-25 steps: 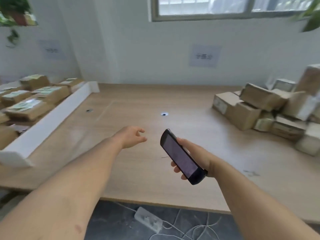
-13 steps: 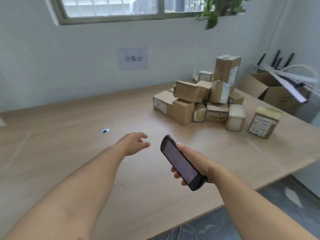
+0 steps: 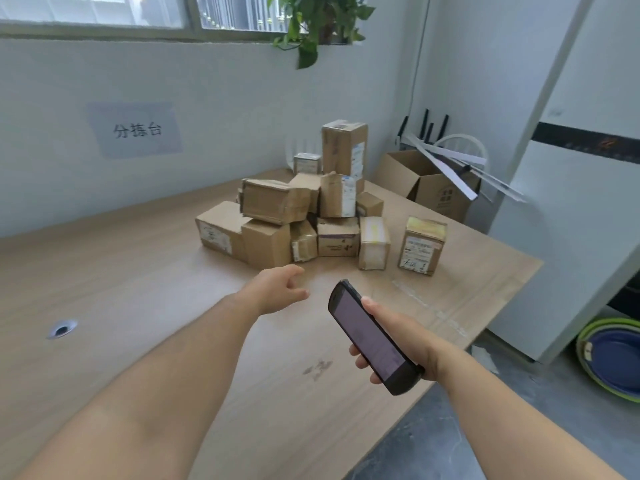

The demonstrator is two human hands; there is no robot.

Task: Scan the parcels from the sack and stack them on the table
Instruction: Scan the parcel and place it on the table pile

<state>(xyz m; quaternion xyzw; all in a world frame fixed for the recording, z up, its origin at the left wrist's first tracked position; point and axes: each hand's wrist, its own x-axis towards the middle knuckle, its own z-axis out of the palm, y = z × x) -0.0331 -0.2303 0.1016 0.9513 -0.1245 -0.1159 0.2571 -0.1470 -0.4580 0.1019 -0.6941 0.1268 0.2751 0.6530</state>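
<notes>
left grip (image 3: 277, 289): empty, fingers loosely spread, hovering over the surface (image 3: 138, 306) just short of the parcels (image 3: 298, 216).
right grip (image 3: 398, 341): wrapped round the scanner (image 3: 370, 336), screen up, near the surface's edge.
parcels: loose heap at the far right corner; sack not in view.
risk, topple: tall parcel (image 3: 344, 147) stands on top of the heap; pulling a lower box would likely bring it down.
risk, scan: labels face mixed ways, so a read may miss.

Leafy plant (image 3: 322, 22) on the sill (image 3: 138, 34), open carton (image 3: 440, 197) (white strips (image 3: 446, 169) inside).
</notes>
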